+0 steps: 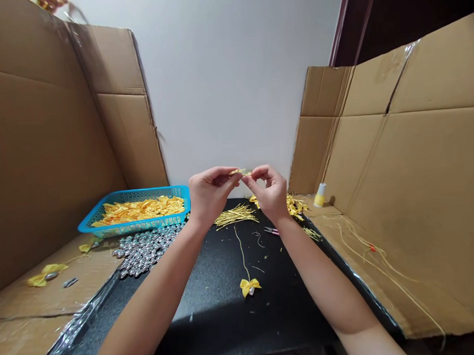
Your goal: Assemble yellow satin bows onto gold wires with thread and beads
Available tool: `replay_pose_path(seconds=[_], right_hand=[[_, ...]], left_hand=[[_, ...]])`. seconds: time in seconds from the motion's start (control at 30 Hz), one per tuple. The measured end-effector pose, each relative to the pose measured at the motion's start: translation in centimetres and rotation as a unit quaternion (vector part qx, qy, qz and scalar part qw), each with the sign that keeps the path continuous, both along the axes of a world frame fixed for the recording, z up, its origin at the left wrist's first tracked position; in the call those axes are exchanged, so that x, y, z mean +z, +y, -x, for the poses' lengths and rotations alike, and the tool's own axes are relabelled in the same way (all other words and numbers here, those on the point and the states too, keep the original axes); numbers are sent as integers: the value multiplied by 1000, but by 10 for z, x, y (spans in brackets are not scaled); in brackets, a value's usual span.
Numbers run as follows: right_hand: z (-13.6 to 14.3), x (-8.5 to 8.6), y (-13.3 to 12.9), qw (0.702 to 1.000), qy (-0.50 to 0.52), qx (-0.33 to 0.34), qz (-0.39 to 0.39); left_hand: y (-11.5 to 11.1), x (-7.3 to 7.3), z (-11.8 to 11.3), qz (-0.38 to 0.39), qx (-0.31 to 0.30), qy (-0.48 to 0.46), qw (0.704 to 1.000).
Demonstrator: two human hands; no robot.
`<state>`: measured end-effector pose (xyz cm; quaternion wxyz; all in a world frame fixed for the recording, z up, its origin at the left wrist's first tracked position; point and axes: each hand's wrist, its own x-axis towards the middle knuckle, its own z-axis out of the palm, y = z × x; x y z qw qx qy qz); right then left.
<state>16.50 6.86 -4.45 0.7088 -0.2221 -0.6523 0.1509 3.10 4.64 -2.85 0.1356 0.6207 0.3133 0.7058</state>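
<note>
My left hand (213, 192) and my right hand (270, 189) are raised over the far part of the black table (212, 316), fingertips almost meeting. Both pinch a small shiny yellow-gold piece (243, 172); its exact shape is too small to tell. Below them lies a bundle of gold ties (237, 214). Nearer to me on the table rests a yellow bow (249, 287) with a silver bead and a thin gold cord (241, 249) running away from it.
At the left stand a blue basket (134, 225) of yellow bows and a pile of silver beads (145, 251). Pink-handled scissors (271, 231), yellow bows (296, 206) and a white-capped yellow bottle (319, 195) are at the right. Cardboard walls (411, 168) flank the table.
</note>
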Motion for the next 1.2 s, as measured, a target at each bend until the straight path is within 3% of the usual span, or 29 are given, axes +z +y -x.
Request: replay_pose_path(seconds=[0.3,0.6,0.77,1.2], right_hand=[[-2,0,2,996,-35,67,47],[5,5,-3,978,70,150,128],[5,6,-4,972,91,180,120],[1,4,-3,989,44,125,70]], left_hand=[[-1,0,1,14,-21,-10,1000],[0,1,2,1,-33,27,999],[2,2,6,-14,-47,79,996],[0,3,8,-47,-20,119,992]])
